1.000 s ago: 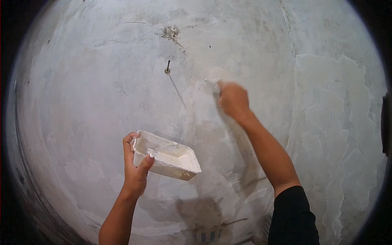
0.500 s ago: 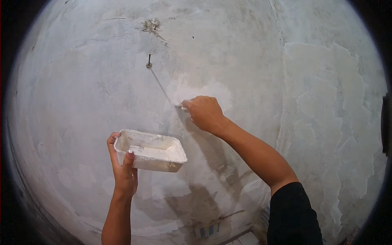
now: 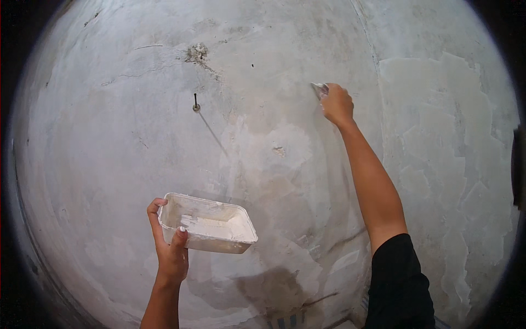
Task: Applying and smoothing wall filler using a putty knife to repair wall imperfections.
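My left hand grips a rectangular whitish plastic tub by its left end, thumb on the near side and a finger over the rim. White putty coats the tub's inside and lies on its bottom. Up and to the right, my right hand is closed around a small putty knife, its edge at the grey wall. My fingers hide most of the knife. Left of and below that hand is a whiter putty patch with a small rough spot in it.
A dark metal pin sticks out of the wall above the tub. Over it is a crumbled hole with cracks. A broad smoothed area of filler covers the right side. Striped blue cloth hangs at the bottom.
My right hand has moved up and right with the putty knife, away from the whiter patch, uncovering the rough spot. The tub in my left hand sits slightly lower in view.
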### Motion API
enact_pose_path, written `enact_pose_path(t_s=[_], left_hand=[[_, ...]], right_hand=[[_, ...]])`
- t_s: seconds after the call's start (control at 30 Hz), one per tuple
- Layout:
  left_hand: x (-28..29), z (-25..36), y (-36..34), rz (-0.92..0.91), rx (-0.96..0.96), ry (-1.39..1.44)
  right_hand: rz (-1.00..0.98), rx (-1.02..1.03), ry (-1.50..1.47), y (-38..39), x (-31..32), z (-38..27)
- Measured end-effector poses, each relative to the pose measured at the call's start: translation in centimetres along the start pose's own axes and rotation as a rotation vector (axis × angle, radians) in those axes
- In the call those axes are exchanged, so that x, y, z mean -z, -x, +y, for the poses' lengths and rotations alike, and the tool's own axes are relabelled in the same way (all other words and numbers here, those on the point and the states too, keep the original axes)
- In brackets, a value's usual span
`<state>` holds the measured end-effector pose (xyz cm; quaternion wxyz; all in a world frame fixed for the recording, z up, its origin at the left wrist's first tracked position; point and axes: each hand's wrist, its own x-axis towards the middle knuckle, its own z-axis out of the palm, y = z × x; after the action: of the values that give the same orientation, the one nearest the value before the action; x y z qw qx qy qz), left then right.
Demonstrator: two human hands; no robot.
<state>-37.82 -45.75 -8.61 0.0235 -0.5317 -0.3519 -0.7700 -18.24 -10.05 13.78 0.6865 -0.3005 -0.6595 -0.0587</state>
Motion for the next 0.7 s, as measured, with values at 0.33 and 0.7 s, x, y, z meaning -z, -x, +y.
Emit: enact_pose_path(t_s=[0.33, 0.7], left_hand=[[-2.5, 1.8, -0.2, 0.015, -0.007, 0.020], [-4.9, 0.5, -0.7, -0.018, 0.082, -0.067]], right_hand=[[-0.414, 0.638, -0.002, 15.2, -0.4, -7.7], [-0.093, -0.065, -0.035, 6.3, -0.4, 6.7]])
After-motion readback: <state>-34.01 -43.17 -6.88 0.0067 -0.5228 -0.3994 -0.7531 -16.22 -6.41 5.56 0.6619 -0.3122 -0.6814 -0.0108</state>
